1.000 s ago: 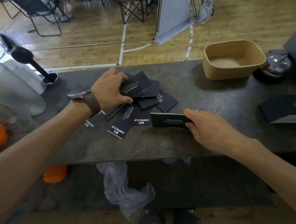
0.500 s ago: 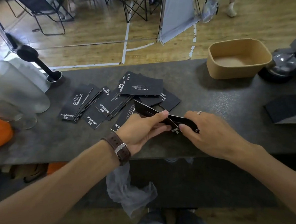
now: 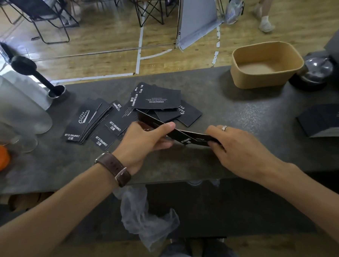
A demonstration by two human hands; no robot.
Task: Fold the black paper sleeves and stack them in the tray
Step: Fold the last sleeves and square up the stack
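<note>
Left hand (image 3: 144,140) and right hand (image 3: 240,149) both pinch one flat black paper sleeve (image 3: 186,137) — raised above the grey bench (image 3: 234,112), brown paper tray (image 3: 266,66) well apart.

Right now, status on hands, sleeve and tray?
Left hand and right hand both grip one black sleeve. Tray holds none. Loose sleeves between, path unobstructed.

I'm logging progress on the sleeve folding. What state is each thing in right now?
Left hand: grips one end of a sleeve.
Right hand: pinches the other end.
Held sleeve: lifted off the counter, partly bent between the hands.
Loose sleeves: flat, scattered and overlapping on the counter.
Tray: upright, no sleeves inside.
Side stack: black sheets piled flat at the right edge.
</note>
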